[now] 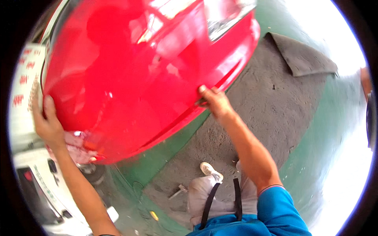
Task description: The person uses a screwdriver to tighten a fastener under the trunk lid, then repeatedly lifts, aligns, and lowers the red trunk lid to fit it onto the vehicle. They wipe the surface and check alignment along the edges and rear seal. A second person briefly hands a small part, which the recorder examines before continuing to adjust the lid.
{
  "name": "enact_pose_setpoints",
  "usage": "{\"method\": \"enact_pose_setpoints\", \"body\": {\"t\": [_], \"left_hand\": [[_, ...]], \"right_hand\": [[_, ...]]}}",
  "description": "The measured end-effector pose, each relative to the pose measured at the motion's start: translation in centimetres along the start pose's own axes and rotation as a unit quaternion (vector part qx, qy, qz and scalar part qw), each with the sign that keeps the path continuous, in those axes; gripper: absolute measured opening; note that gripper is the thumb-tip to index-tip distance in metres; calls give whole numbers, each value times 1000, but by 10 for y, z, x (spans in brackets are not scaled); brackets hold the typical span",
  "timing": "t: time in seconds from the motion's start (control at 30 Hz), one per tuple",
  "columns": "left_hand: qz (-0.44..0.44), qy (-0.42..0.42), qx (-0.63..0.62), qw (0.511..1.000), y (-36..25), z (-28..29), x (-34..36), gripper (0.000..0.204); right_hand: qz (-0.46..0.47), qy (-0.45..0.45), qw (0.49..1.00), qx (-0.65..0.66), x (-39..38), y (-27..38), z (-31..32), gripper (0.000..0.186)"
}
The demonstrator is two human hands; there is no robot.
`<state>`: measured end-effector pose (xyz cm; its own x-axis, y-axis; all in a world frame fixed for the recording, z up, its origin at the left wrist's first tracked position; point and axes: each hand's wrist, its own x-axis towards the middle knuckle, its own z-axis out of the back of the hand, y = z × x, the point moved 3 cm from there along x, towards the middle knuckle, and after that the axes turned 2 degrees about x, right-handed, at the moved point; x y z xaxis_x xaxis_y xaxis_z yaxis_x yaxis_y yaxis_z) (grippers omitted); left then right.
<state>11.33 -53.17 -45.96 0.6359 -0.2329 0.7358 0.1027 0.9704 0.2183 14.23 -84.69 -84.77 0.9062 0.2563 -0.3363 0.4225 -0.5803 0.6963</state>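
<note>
A large glossy red car body panel (pixel 130 98) fills the upper left, with a clear lamp-like part at its lower left corner. My left hand (pixel 49 126) is at its left edge, thumb against the red side and fingers stretched along the outside. At the near right rim, my right hand (pixel 215 101) grips the panel, its thumb on top and its fingers curled at the edge, partly hidden. The picture is blurred around the panel.
A grey mat (pixel 271 94) with a folded far corner covers the green floor (pixel 303 153). On the left are a white box with red print (pixel 25 82) and a white vehicle (pixel 47 188). A small yellow object (pixel 154 215) lies on the floor. Someone's arm (pixel 366 80) shows far right.
</note>
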Motion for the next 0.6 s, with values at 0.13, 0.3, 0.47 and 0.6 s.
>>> {"method": "enact_pose_setpoints", "body": {"t": [0.13,0.3,0.47,0.6], "left_hand": [[50,-96,-103,989,4,3,-157,49],[-182,21,96,978,-29,-74,-352,72],[-119,-78,175,974,-5,-125,-465,70],[-37,-186,220,957,23,-141,-496,60]], "right_hand": [[63,90,993,-46,28,-39,-3,42],[232,175,955,-49,64,-69,26,34],[353,292,886,-76,89,-68,37,28],[541,119,777,-300,107,-44,56,28]]}}
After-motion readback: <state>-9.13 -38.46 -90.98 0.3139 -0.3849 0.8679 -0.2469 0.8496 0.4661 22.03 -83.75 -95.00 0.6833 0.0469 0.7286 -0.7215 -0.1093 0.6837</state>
